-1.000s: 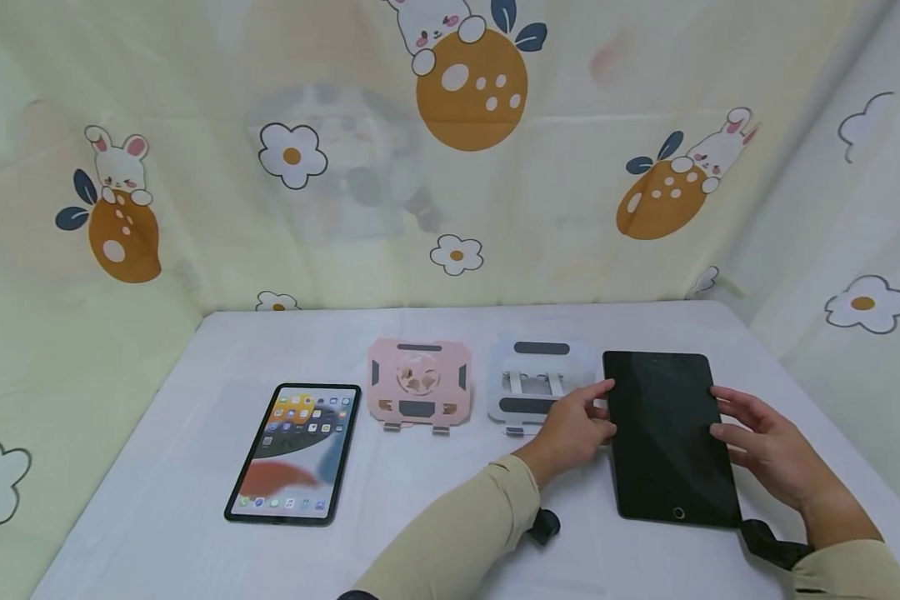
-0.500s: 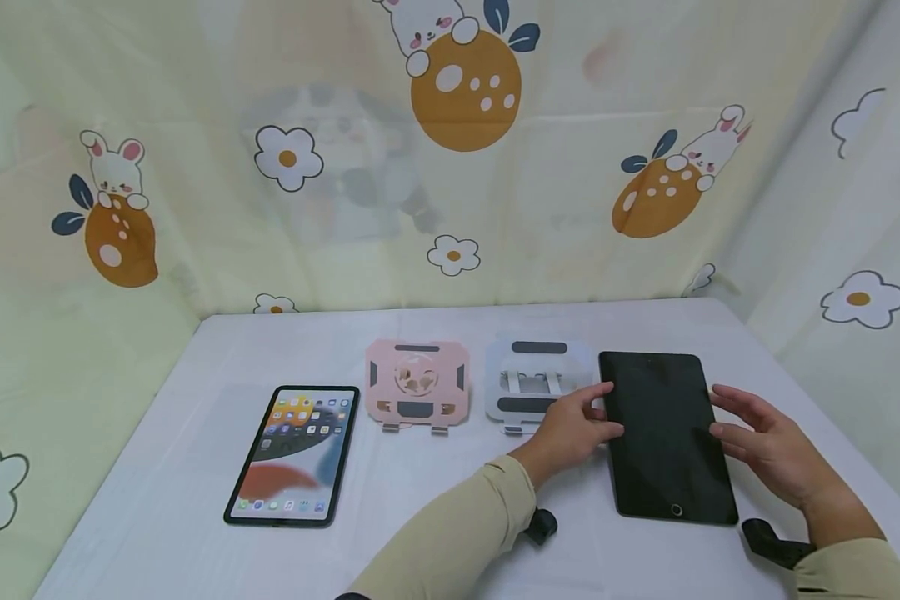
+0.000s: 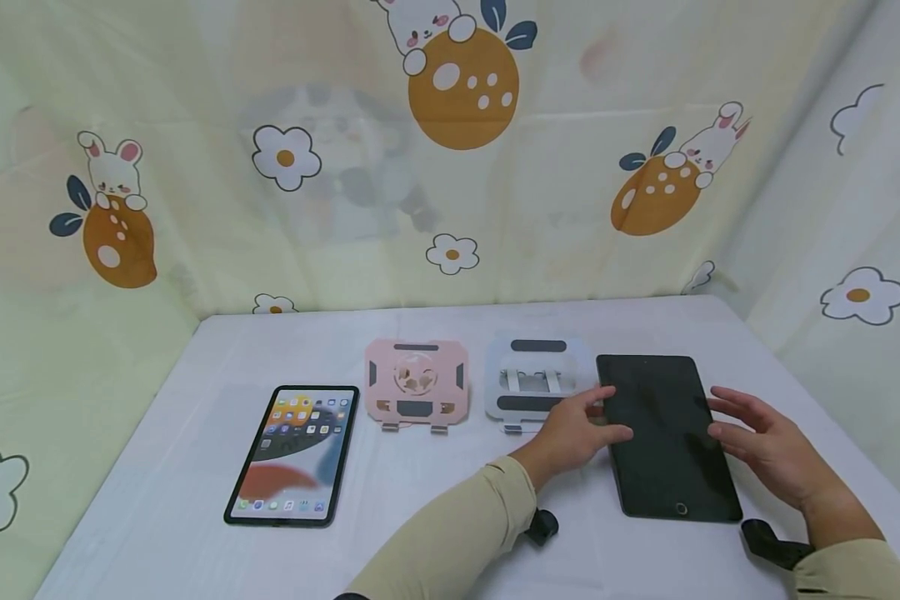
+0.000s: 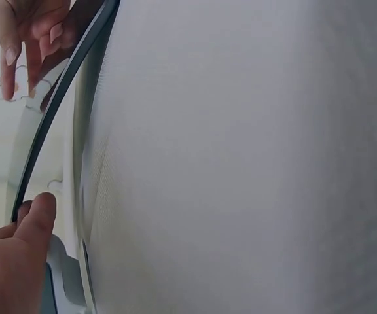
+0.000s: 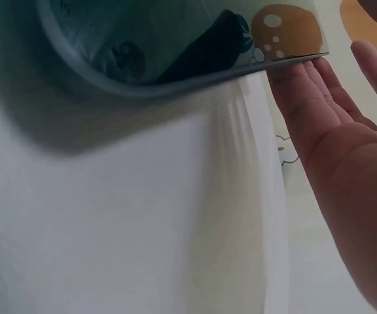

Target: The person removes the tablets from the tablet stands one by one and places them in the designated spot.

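Note:
A black tablet (image 3: 667,450) with a dark screen and a round home button lies between my hands at the right of the table in the head view. My left hand (image 3: 570,432) holds its left edge, thumb over the screen side. On the opposite edge, the straight fingers of my right hand (image 3: 776,450) touch the rim; the right wrist view shows these fingers (image 5: 303,98) along the tablet's edge, thumb apart. In the left wrist view, the glossy screen (image 4: 28,124) mirrors a hand. Close behind my left hand sits a light-blue tablet stand (image 3: 540,404), partly hidden by it.
A second tablet (image 3: 292,454) with a lit home screen lies at the left of the white table (image 3: 435,517). Between it and the blue stand is a pink folded stand (image 3: 416,383). Patterned curtains (image 3: 345,250) hang behind and at the sides. Black wrist gear (image 3: 776,546) projects below my right hand.
The tablet's far edge has dropped slightly in the head view and its screen has tilted a little. My left thumb reaches farther over the screen. Both hands stay almost in place.

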`<act>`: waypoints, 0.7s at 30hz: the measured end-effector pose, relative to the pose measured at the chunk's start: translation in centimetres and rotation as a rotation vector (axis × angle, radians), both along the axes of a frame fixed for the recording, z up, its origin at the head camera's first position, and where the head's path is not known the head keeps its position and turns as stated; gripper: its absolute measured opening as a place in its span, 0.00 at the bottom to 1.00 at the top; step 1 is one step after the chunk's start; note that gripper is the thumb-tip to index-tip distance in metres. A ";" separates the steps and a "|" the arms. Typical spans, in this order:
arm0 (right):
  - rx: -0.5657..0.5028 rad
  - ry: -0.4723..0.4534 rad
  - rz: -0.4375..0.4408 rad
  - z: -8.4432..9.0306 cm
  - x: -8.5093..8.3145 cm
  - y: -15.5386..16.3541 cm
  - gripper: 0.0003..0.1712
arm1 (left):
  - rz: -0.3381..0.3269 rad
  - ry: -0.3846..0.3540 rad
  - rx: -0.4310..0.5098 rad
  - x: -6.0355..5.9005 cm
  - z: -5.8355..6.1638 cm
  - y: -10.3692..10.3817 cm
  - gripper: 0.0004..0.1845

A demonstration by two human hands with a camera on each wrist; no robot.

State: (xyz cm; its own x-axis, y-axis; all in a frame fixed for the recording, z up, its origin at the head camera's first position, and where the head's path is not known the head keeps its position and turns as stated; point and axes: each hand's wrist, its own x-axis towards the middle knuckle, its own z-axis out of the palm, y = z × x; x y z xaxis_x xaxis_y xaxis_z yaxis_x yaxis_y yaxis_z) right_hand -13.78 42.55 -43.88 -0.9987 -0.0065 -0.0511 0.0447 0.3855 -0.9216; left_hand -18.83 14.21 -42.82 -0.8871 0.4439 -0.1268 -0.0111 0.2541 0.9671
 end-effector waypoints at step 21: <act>-0.041 -0.047 -0.020 -0.3 0.0 0.0 0.29 | -0.053 0.017 -0.097 0.4 0.5 0.6 0.33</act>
